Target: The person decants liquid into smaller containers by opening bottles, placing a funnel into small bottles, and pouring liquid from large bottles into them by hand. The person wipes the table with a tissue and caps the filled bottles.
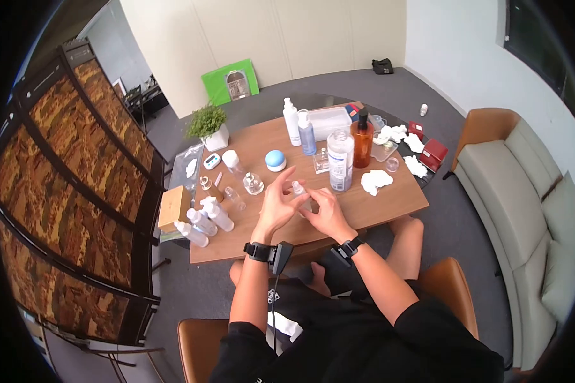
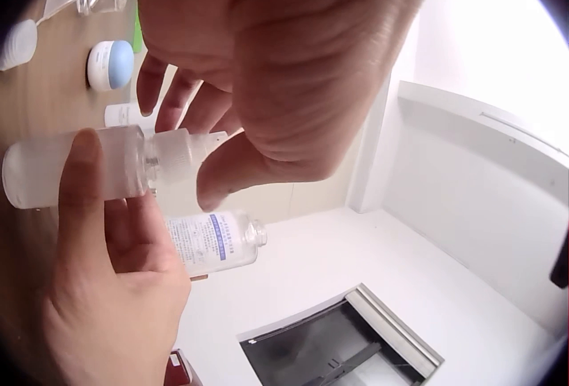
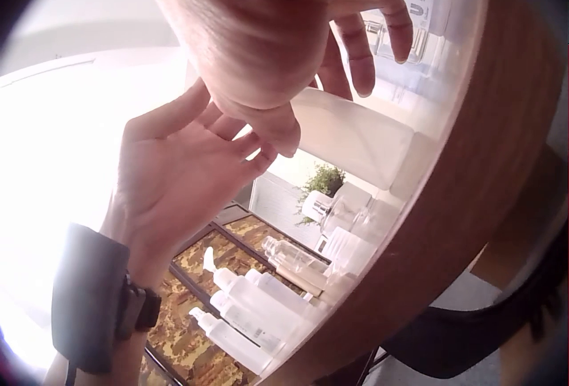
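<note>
My right hand (image 1: 326, 214) grips a small frosted bottle (image 2: 80, 168) by its body, thumb on one side and fingers on the other. The bottle has a white ribbed cap (image 2: 173, 155) that narrows to a thin tip. Around that cap my left hand (image 1: 279, 205) is spread, its thumb (image 2: 222, 177) overlapping the tip in the left wrist view and the other fingers behind. In the right wrist view the right hand (image 3: 276, 39) hides the bottle's cap. A large clear bottle with a label (image 1: 340, 163) stands just beyond the right hand.
An amber pump bottle (image 1: 362, 142), white tissue (image 1: 377, 182) and a blue-lidded jar (image 1: 275, 161) stand on the wooden table (image 1: 377, 214). Several spray bottles (image 1: 217, 214) and a wooden box (image 1: 174, 207) are at left. A potted plant (image 1: 209, 127) stands at the far left corner.
</note>
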